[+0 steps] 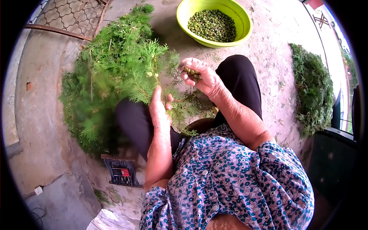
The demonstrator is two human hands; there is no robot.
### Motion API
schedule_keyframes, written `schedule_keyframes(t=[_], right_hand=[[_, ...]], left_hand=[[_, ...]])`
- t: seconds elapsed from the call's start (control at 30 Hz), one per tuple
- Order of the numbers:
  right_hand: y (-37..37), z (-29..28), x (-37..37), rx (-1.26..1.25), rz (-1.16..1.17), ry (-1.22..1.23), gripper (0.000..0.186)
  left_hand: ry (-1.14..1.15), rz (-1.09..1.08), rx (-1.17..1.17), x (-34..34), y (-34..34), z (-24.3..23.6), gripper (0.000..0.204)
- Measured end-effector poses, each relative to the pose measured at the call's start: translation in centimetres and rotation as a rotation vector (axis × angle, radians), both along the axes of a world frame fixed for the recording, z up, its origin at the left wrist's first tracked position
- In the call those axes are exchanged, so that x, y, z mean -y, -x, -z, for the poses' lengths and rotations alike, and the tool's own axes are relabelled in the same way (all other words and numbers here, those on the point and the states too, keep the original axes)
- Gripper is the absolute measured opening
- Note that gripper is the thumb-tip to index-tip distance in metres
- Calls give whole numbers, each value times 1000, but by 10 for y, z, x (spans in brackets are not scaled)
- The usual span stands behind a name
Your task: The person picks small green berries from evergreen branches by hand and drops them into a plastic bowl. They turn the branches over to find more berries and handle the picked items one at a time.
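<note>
My left hand point(161, 109) is closed around the stem of a leafy evergreen sprig point(147, 73), whose feathery green fronds spread above and beside the fingers. A few pale green cones show on that sprig. Curled upward to the right of it, my right hand point(201, 74) cups several small green-brown cones point(193, 74) in its palm and fingers. Ahead of that hand, a lime-yellow basin point(246, 28) stands on the ground, holding a heap of similar small round cones point(212, 26).
A large pile of cut evergreen branches point(96, 76) lies on my left, against my knee. Another green heap point(312, 90) lies at the far right. A small dark slatted stool point(120, 172) stands by my left elbow. Leaf bits litter the concrete floor point(276, 57).
</note>
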State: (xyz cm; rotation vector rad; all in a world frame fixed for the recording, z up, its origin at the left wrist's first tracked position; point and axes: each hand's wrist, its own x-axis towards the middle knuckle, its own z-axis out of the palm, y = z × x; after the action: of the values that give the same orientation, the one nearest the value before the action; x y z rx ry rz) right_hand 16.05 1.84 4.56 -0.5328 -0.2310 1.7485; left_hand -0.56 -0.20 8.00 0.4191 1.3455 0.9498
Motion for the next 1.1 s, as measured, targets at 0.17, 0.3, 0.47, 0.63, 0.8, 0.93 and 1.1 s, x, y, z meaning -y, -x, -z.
schedule_keyframes(t=[0.17, 0.3, 0.47, 0.63, 0.8, 0.93, 1.1], right_hand=[[21, -10, 0, 712, -88, -144, 22], [28, -7, -4, 1098, -91, -299, 29], [25, -3, -4, 1319, -79, -361, 24], [32, 5, 2, 1501, 187, -262, 21], [32, 25, -1, 1479, 369, -109, 18], [13, 17, -10, 803, 101, 52, 7], [10, 17, -2, 281, 35, 44, 5]], left_hand=[[-44, 58, -89, 2, -6, -5, 28], [-102, 130, -136, 4, -8, 1, 25], [-110, 133, -106, 5, -7, 4, 26], [-57, 52, -160, 6, -10, 4, 29], [46, 63, -232, 5, -10, 5, 26], [6, 31, -202, 8, -7, 9, 36], [51, -4, -320, 9, -13, 2, 38]])
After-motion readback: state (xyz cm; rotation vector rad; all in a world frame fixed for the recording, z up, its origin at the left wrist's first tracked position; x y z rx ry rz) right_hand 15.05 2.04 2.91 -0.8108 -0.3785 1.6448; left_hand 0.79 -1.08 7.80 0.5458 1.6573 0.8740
